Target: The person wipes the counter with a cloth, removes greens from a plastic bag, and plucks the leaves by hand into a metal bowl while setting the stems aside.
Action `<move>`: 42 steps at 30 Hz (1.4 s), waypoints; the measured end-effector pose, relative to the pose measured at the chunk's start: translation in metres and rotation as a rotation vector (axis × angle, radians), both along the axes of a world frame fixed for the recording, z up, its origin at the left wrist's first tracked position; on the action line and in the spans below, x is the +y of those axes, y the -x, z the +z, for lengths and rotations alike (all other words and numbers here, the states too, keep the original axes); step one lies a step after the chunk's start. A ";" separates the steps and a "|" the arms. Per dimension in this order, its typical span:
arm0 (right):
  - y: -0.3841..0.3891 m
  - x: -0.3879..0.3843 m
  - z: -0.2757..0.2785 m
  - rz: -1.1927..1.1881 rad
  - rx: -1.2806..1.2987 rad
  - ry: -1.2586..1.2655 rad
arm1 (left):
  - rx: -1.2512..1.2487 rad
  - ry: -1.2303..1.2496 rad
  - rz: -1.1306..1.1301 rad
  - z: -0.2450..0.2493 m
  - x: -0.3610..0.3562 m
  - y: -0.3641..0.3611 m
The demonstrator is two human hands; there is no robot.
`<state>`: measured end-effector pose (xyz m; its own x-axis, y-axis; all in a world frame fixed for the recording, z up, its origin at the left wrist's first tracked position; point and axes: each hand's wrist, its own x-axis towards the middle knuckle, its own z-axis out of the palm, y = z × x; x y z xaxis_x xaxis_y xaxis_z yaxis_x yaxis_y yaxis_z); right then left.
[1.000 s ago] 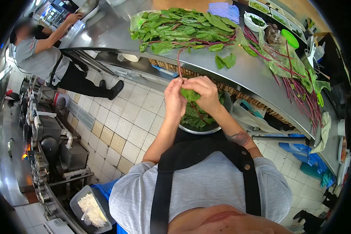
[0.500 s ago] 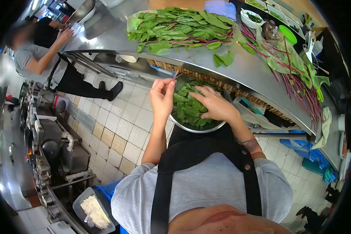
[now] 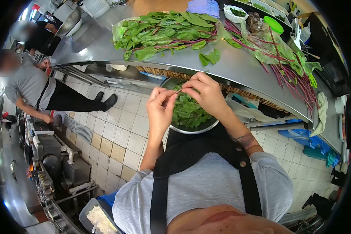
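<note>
My left hand [image 3: 159, 108] is closed in a pinch on a thin reddish stem [image 3: 178, 91] above the bowl. Fingertips of my right hand [image 3: 207, 94] meet it there, pinched on the same stem. Below both hands, a metal bowl [image 3: 195, 131] rests against my apron at the counter's edge. Torn green leaves [image 3: 189, 112] fill much of it; my hands cover part of its far side.
Leafy stalks [image 3: 167, 31] lie piled on the steel counter [image 3: 152, 67], beside one loose leaf [image 3: 210, 57]. Bare purple stems [image 3: 294, 87] and a plastic bag lie at right. Another person [image 3: 35, 82] stands at left near the stoves [image 3: 46, 183]. A tub of white shreds [image 3: 99, 220] sits behind.
My right hand has lifted off the leaves in the bowl and come up to the stem at my left hand. The other person has turned and reached down toward the stoves.
</note>
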<state>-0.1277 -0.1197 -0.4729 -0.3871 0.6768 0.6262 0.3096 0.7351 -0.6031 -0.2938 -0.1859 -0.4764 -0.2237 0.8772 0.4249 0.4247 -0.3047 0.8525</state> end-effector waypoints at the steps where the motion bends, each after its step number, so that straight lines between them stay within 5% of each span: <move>1: -0.001 -0.003 0.003 0.012 0.058 0.108 | -0.038 -0.003 -0.004 0.001 -0.001 -0.002; 6: 0.006 -0.005 0.008 0.195 0.484 0.384 | -0.277 -0.079 -0.139 0.001 -0.001 -0.008; 10: 0.008 -0.008 0.009 0.238 0.389 0.472 | -0.193 -0.245 -0.030 0.008 0.005 0.003; 16: 0.004 -0.014 0.013 0.176 0.340 0.419 | 0.025 -0.148 -0.029 0.022 -0.005 0.015; 18: 0.001 -0.014 0.011 0.151 0.419 0.422 | 0.091 -0.366 0.191 0.016 0.003 0.031; 19: -0.007 -0.013 0.011 0.155 0.572 0.549 | -0.089 -0.273 0.278 0.019 -0.001 0.048; 21: -0.024 -0.003 0.005 0.160 0.548 0.499 | -0.279 -0.218 0.340 0.021 -0.009 0.096; 25: -0.029 -0.002 0.030 0.233 -0.140 0.441 | -0.328 -0.258 0.151 0.030 -0.014 0.101; 27: -0.023 0.008 0.034 0.031 -0.155 0.342 | -0.300 -0.274 0.160 0.028 -0.011 0.091; 30: -0.022 0.045 0.021 -0.321 -0.086 -0.153 | -0.357 -0.241 0.138 0.022 -0.008 0.091; 33: -0.024 0.063 -0.006 -0.457 -0.319 -0.135 | -0.412 -0.224 0.114 0.021 -0.004 0.084; 40: -0.015 0.009 -0.044 0.053 -0.102 -0.044 | -0.493 -0.285 0.006 0.032 0.008 0.059; 42: -0.021 -0.006 -0.048 0.071 -0.246 -0.012 | -0.533 -0.287 -0.066 0.037 0.009 0.056</move>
<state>-0.1063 -0.1258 -0.5207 -0.5755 0.6355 0.5147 0.3931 0.7669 -0.5073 -0.3501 -0.1773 -0.4392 -0.4202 0.7634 0.4906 -0.0659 -0.5649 0.8225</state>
